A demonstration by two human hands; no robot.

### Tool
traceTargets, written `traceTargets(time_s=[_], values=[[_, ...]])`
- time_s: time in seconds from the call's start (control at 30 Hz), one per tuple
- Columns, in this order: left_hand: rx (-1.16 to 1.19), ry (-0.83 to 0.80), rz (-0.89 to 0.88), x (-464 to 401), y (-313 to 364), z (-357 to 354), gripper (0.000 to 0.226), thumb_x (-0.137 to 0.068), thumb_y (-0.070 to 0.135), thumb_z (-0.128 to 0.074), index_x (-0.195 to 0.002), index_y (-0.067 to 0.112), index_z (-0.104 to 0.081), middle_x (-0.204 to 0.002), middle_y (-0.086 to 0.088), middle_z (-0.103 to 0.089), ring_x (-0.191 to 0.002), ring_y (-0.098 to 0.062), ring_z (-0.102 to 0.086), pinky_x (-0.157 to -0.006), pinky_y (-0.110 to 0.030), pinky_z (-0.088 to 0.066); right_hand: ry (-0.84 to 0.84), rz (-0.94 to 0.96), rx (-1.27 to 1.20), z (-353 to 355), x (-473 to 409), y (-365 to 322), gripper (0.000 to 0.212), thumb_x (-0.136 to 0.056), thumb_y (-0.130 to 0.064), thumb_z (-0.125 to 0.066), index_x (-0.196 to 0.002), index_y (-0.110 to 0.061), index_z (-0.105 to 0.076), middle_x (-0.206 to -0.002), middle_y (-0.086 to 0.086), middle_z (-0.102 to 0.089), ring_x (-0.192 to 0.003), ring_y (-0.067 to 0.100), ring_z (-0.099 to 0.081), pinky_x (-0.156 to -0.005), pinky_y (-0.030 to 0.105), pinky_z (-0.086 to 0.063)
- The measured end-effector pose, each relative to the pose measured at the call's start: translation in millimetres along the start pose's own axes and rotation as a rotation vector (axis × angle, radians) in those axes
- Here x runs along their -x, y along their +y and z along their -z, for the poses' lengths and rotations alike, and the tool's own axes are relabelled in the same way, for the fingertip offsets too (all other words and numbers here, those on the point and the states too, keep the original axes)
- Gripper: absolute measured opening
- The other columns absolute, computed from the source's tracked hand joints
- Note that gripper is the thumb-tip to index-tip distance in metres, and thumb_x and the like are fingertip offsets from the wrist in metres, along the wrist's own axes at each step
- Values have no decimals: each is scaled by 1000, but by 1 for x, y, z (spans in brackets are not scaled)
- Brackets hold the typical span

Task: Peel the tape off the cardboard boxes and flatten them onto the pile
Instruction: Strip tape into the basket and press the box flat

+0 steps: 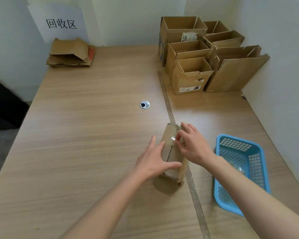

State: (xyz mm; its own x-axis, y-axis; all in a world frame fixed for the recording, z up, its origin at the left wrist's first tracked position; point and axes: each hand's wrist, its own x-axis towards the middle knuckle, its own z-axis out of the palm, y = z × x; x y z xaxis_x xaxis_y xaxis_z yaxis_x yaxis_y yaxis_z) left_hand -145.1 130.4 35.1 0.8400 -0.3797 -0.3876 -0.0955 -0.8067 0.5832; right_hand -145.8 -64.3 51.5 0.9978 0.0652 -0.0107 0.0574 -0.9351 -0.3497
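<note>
A small cardboard box (171, 152) lies on the wooden table (93, 126) in front of me, its taped seam facing up. My left hand (154, 159) lies against the box's left side with straight fingers and the thumb across its near end. My right hand (192, 144) pinches a strip of clear tape (173, 133) on the box's top. A pile of flattened cardboard (69, 54) sits at the far left under a paper sign. Several open boxes (204, 56) stand at the far right.
A blue plastic basket (240, 171) holding a wad of clear tape stands to the right of my right arm. A long metal ruler (166, 95) runs down the table under the box. A round cable hole (144, 104) is mid-table. Walls close the back and right.
</note>
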Motion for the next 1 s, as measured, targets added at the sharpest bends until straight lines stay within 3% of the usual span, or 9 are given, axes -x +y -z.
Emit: traceTargets(time_s=[0.13,0.3,0.43,0.57,0.67,0.7,0.8,0.9,1.0], values=[[-97,46,82,5,23,-35,142,-59,83,-67,-160,19,9,-168,-8,-5,-147,-32,-27,-111,-52,-34,65,-118,-121,5,6,4,7,-96,-27,-62,-95,-20,-61,-79,0,-69,-79,28,-65,-62,35,-39],[-428,44,-249,-11,-16,4,124,-66,59,-75,-159,26,0,-153,-2,-33,-137,-25,-38,-112,-48,-34,233,-443,-469,36,21,45,15,-99,-19,-63,-87,-17,-54,-86,1,-69,-55,13,-71,-62,46,-60],[-479,-21,-307,-25,-48,51,122,-56,53,-76,-157,39,-10,-155,10,-34,-140,-16,-35,-115,-38,-26,94,-379,-269,40,35,59,9,-91,-30,-74,-87,-22,-71,-94,-5,-74,-67,4,-68,-73,34,-56],[-454,-58,-285,-29,-59,59,122,-51,51,-75,-154,46,-10,-156,12,-33,-142,-15,-31,-116,-38,-19,43,-534,-577,48,29,65,12,-81,-37,-82,-90,-31,-78,-100,-8,-75,-87,17,-72,-81,40,-61],[-469,-56,-285,-26,-70,60,122,-49,48,-77,-153,48,-12,-153,15,-34,-141,-14,-32,-115,-36,-18,117,-701,-828,71,28,89,18,-91,-21,-69,-105,-33,-72,-118,3,-71,-99,21,-71,-80,40,-60],[-472,-48,-296,-25,-72,59,122,-48,48,-77,-152,48,-13,-152,16,-34,-139,-14,-32,-114,-34,-18,164,-693,-733,77,30,97,24,-92,-19,-64,-111,-33,-69,-123,2,-67,-101,21,-69,-84,40,-58],[-452,-37,-322,-25,-67,54,121,-48,48,-78,-152,47,-14,-151,18,-34,-139,-12,-31,-115,-35,-17,162,-409,-243,81,36,94,32,-91,-22,-66,-120,-34,-65,-127,-4,-63,-107,18,-64,-94,42,-53],[-445,-41,-360,-27,-56,48,121,-48,48,-77,-152,46,-14,-151,19,-31,-141,-12,-28,-118,-38,-14,183,33,-162,62,40,47,33,-93,-21,-67,-126,-26,-64,-131,-7,-62,-117,14,-61,-97,41,-53],[-432,-37,-404,-27,-51,43,121,-47,46,-76,-151,45,-15,-149,19,-32,-142,-12,-27,-116,-34,-11,-21,458,-53,26,41,-4,46,-96,-35,-64,-140,-25,-57,-146,-6,-54,-136,14,-49,-115,39,-39]])
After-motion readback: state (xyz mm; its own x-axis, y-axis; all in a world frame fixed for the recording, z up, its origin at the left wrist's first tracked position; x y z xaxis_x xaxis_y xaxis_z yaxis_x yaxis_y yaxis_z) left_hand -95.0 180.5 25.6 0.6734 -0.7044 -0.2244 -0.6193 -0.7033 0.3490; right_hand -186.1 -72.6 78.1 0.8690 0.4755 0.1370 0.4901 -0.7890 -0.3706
